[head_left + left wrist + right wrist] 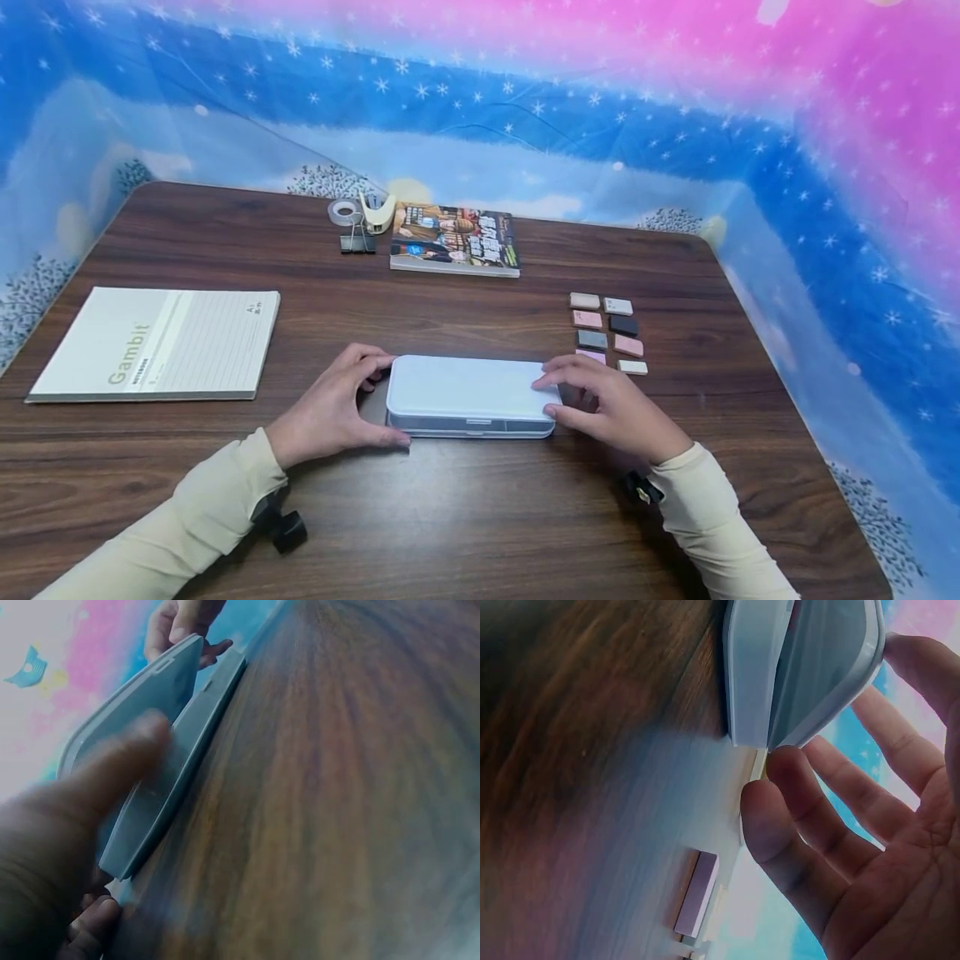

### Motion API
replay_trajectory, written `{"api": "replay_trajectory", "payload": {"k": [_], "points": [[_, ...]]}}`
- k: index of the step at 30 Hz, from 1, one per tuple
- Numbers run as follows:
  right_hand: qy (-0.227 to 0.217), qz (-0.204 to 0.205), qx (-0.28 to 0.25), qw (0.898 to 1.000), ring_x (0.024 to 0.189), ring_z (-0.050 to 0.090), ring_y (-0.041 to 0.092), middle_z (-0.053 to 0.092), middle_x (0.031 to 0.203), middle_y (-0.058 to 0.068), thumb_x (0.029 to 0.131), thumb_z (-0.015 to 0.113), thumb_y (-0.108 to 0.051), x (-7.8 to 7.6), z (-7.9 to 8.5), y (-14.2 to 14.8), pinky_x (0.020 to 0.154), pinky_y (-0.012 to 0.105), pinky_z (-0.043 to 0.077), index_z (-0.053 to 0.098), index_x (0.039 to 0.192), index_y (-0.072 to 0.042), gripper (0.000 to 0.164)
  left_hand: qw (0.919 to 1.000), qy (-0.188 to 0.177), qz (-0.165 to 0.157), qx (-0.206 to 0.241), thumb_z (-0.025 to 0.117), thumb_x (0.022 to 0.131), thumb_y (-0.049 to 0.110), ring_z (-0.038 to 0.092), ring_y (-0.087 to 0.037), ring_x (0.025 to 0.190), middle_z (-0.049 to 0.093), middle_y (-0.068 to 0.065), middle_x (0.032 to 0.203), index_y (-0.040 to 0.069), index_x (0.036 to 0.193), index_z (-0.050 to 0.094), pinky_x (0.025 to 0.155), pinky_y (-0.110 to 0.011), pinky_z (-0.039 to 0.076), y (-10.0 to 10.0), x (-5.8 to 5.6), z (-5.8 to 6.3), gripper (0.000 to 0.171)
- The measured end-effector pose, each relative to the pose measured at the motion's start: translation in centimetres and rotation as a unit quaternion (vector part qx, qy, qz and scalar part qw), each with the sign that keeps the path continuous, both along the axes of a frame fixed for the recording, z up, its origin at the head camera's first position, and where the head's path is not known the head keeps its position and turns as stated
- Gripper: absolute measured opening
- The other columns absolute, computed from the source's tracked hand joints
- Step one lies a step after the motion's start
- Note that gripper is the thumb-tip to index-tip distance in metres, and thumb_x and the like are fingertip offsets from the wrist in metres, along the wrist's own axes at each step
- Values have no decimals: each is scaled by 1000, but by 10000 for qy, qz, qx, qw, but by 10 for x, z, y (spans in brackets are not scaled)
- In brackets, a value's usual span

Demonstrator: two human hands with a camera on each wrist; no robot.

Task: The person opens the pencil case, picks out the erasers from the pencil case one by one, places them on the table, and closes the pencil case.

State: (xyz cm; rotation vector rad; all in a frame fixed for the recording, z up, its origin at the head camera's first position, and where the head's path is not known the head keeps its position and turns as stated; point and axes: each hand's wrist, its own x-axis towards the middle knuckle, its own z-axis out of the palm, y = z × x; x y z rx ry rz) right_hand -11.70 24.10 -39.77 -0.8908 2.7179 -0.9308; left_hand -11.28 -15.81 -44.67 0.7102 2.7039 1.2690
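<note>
A white pencil case [465, 387] lies lengthwise on the table, its lid [131, 705] raised a little along the front edge. My left hand [337, 408] is around the left end, with the thumb at the front corner and the fingers at the back corner. That thumb is blurred in the left wrist view, in front of the gap under the lid. With thumb and fingers, my right hand [607, 400] holds the lid at its right end. The inside of the case is mostly hidden.
Several small eraser-like blocks [592, 339] lie in two columns beyond my right hand. A notebook [165, 342] is at the left. Toward the back are a book [453, 237], a binder clip [357, 242], a tape roll [344, 212] and a small cream-coloured tool [378, 215].
</note>
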Motion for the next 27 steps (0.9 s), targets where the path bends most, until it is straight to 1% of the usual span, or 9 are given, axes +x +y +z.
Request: {"api": "replay_trajectory", "payload": {"k": [2,4,6,8,10,13,16,20,27], "points": [[-31,4,39,10000,115,61,11,61,143,-2,102,73,-34,0,0,0,85,36,55,73,129,-32,27,10000,-37,5,3,93,79,45,57,-25,115,50,-14,137,-3,144,58,98,-48,51,-1,1,1,88],[-76,2,58,10000,110,62,10,60,143,-2,102,73,-34,0,0,0,82,35,55,73,129,-32,26,10000,-92,17,-4,87,86,45,57,-25,115,51,-13,137,-2,144,57,99,-49,50,-1,1,1,81],[-90,3,74,9999,109,62,10,60,144,-2,102,73,-34,0,0,0,81,35,54,73,128,-32,26,9999,-160,13,-33,81,92,44,56,-25,117,50,-13,139,-1,146,57,101,-50,49,-2,2,2,74],[-88,17,78,9999,110,63,11,60,144,-2,102,73,-34,0,1,0,82,36,54,73,128,-32,26,9997,-244,-8,-50,77,96,44,56,-26,119,49,-13,141,-1,147,56,102,-52,48,-3,2,3,71],[-82,35,78,9999,118,61,13,60,145,-1,101,74,-33,1,1,0,86,38,54,73,127,-32,26,9995,-314,-16,-67,74,98,43,55,-27,121,48,-13,143,0,148,55,104,-53,47,-3,2,3,69],[-91,46,147,9998,118,62,16,59,146,2,100,76,-32,1,0,-1,88,41,54,73,126,-32,26,9995,-319,-9,-58,73,99,43,55,-26,120,49,-13,142,1,148,56,103,-52,47,-2,2,4,67],[-64,64,262,9996,119,62,18,58,148,4,98,79,-32,2,0,-3,90,43,54,73,124,-31,26,9995,-300,54,-94,78,96,43,55,-24,117,50,-11,139,2,147,57,101,-50,48,-1,1,4,70],[14,69,357,9993,126,60,22,57,148,5,97,81,-31,3,0,-5,97,48,53,74,123,-31,27,9997,-234,87,-76,81,93,43,56,-23,114,52,-10,134,2,147,57,99,-48,49,0,1,3,72],[-21,44,392,9992,132,58,27,55,152,7,95,82,-31,2,-1,-4,104,53,52,74,122,-31,28,9998,24,175,-29,86,88,42,60,-22,110,55,-9,132,4,145,61,97,-48,51,0,1,1,72]]}}
